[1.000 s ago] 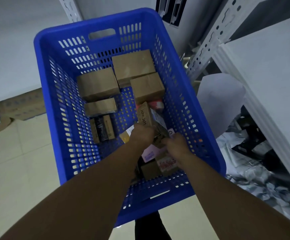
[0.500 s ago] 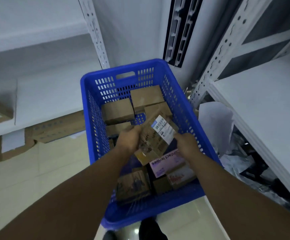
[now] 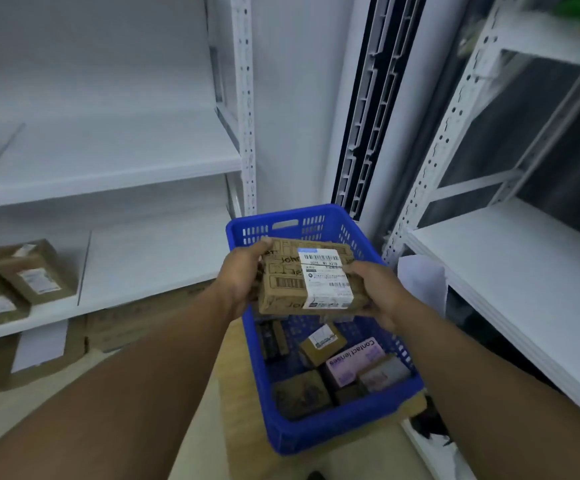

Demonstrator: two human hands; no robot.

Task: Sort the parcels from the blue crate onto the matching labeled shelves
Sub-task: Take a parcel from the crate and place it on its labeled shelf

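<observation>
1. Holding one parcel [image 3: 281, 292] in both hands above the blue crate [image 3: 316, 439], lifted apart from the items inside. The left hand [image 3: 243, 282] grips the left end with its fingers curled round the edge. The right hand [image 3: 382, 292] grips the right end in the same way.
2. Parcel is a brown carton, held roughly level with its white shipping label [image 3: 326, 277] turned up toward the camera. Judgement: it is held this way so the code can be read before a shelf is chosen. The print is too small to read reliably.
3. The crate sits below on a brown surface and holds more unsorted items: a small labelled box [image 3: 321, 342], a pink contact-lens box [image 3: 354, 360] and several darker cartons. Judgement: sorting is well short of done.
4. Lower left shelf [image 3: 150, 261] has a few labelled cartons [image 3: 32, 271] at its far-left end, labels up. They have probably been sorted already.
5. Right shelf [image 3: 510, 265] stands just beside the crate. No shelf labels are legible in this view, so the matching shelf cannot be confirmed.
</observation>
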